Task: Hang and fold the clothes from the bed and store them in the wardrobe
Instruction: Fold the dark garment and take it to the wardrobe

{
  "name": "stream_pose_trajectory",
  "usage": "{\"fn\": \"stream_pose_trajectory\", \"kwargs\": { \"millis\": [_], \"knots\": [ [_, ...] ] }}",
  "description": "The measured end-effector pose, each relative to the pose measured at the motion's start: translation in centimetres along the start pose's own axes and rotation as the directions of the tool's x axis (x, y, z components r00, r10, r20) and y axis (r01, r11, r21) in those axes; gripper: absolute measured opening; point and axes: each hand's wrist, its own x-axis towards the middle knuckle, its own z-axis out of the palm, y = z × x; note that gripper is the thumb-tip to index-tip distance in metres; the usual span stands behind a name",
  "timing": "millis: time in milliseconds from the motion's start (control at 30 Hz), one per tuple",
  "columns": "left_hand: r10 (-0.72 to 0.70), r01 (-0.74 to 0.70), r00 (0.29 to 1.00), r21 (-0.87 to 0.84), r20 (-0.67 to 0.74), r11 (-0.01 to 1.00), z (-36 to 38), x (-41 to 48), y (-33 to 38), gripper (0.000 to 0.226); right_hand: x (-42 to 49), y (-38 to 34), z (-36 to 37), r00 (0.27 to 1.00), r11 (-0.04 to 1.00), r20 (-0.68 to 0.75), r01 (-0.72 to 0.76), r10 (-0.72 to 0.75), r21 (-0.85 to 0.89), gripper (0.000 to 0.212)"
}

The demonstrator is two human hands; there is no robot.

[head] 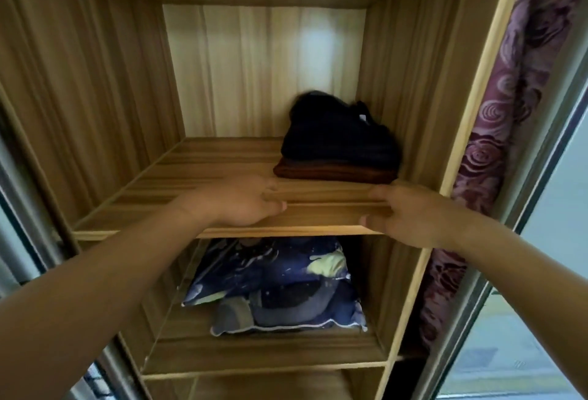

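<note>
Hands reach to the front edge of the shelf (191, 173), both loose-fingered and holding nothing. The left hand (241, 202) lies over the board; the right hand (404, 215) is at its lip, thumb by the edge. Farther in on the shelf, toward its right wall, a folded black garment (340, 142) sits on a folded brown garment (334, 172). Under the shelf lies a blue pillow (276, 285). Right of the shelf hangs a purple curtain (496, 113).
</note>
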Motion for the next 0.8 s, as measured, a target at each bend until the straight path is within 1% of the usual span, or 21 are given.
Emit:
{"fn": "stream_pose_trajectory", "kwargs": {
  "millis": [100, 167, 267, 333, 433, 533, 600, 800],
  "knots": [
    [0.074, -0.074, 0.997, 0.02, -0.006, 0.997, 1.0, 0.0, 0.2, 0.06, -2.6, -0.9, 1.2, 0.999, 0.999, -0.042, -0.026, 0.027, 0.034, 0.048],
    [0.145, -0.143, 0.989, 0.064, -0.013, 0.988, 1.8, -0.3, 0.6, 0.06, -4.8, -1.8, 2.2, 0.992, 0.994, -0.08, -0.094, 0.098, 0.049, 0.041],
    [0.28, -0.274, 0.957, 0.085, -0.076, 0.958, 3.5, -1.4, 2.0, 0.053, -8.4, -2.9, 4.1, 0.966, 0.969, -0.113, -0.241, 0.234, -0.052, 0.05],
    [0.402, -0.389, 0.911, 0.124, -0.098, 0.913, 5.1, -2.3, 3.3, 0.049, -11.3, -3.4, 5.2, 0.931, 0.933, -0.12, -0.354, 0.345, -0.061, 0.053],
    [0.552, -0.546, 0.83, 0.082, -0.077, 0.834, 7.5, -3.8, 5.7, 0.053, -16.4, -3.4, 6.4, 0.848, 0.85, -0.092, -0.526, 0.522, -0.025, 0.056],
    [0.636, -0.638, 0.77, 0.03, 0.04, 0.77, 10.1, -4.6, 8.6, 0.054, -21.9, -2.8, 7.5, 0.732, 0.735, -0.082, -0.678, 0.677, 0.011, 0.064],
    [0.683, -0.688, 0.721, 0.013, 0.117, 0.725, 12.1, -5.0, 10.8, 0.054, -25.6, -2.6, 8.2, 0.664, 0.667, -0.085, -0.745, 0.743, 0.019, 0.065],
    [0.797, -0.814, 0.552, -0.048, 0.245, 0.579, 18.6, -6.9, 19.1, 0.058, -35.6, -1.2, 10.2, 0.443, 0.445, -0.068, -0.895, 0.894, 0.01, 0.064]
  ]
}}
